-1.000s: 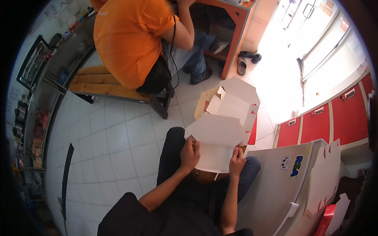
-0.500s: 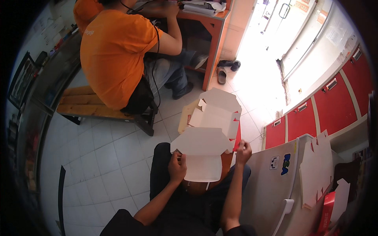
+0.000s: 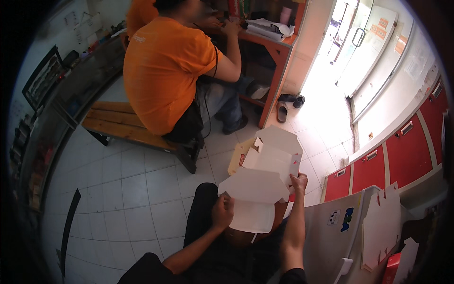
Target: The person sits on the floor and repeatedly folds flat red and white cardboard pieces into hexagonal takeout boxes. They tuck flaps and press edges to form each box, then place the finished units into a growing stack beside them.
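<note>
A folding paperboard carton (image 3: 253, 215), white inside and partly unfolded, lies over a brown surface (image 3: 236, 236) between my knees. My left hand (image 3: 222, 211) is closed on the carton's left edge, its thumb near the fold. Another white paperboard piece (image 3: 279, 158) with folded side flaps and small red marks spreads behind it; I cannot tell whether the two are joined. At that piece's right edge my right hand (image 3: 298, 181) is closed in a pinch, a bit of red just below. A cream-coloured panel (image 3: 240, 157) with a red label sticks out on the left.
White carton blanks (image 3: 379, 227) and a red carton (image 3: 391, 269) rest on a white fridge (image 3: 326, 232) at right. Red cabinets (image 3: 407, 151) line the right wall. Ahead, a person in orange (image 3: 165, 75) sits on a wooden bench (image 3: 113, 118) at an orange desk (image 3: 279, 61).
My view has shifted, so the scene sits lower and further right. My right hand has moved forward along the paperboard's right edge; my left hand keeps its hold on the carton.
</note>
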A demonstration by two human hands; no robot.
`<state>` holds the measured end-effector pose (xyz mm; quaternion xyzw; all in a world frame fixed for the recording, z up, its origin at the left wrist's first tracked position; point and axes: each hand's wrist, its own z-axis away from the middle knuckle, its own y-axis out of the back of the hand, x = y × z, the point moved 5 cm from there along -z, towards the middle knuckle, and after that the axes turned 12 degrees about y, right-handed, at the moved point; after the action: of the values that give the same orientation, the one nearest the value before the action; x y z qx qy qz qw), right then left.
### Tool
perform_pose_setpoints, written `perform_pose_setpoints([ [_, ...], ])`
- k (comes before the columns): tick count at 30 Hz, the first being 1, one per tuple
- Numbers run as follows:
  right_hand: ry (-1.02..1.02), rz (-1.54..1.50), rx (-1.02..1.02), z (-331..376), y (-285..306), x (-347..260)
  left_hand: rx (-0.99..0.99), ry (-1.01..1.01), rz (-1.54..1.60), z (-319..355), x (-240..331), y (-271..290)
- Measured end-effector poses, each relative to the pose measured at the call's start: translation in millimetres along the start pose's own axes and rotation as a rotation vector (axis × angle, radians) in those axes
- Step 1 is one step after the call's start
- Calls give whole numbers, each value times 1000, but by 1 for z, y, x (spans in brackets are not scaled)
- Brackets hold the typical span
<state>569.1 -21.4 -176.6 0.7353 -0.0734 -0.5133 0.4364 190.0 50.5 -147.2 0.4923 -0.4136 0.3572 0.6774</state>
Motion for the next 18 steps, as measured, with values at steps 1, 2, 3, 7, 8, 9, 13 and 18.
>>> perform_pose_setpoints([
  [1, 34, 88, 1, -3, 5, 2, -17, 0, 25, -1, -2, -2],
  [2, 68, 177, 3, -7, 9, 3, -15, -12, 27, -3, -3, -4],
  [3, -51, 165, -140, -3, 18, -14, -12, -18, 27, -3, -2, -3],
  [7, 120, 336, 96, -7, 20, -8, 1, -43, 30, -3, 0, -3],
  [8, 105, 316, 171, -6, 27, -8, -9, -34, 31, -3, 0, -4],
  [9, 91, 289, 241, -4, 32, -16, -11, -23, 27, -3, -1, -2],
  [13, 38, 270, 191, -6, 44, -41, 13, -42, 51, -4, 0, 1],
  [18, 132, -40, 371, -22, 76, -47, -39, -21, -30, -5, 13, 12],
])
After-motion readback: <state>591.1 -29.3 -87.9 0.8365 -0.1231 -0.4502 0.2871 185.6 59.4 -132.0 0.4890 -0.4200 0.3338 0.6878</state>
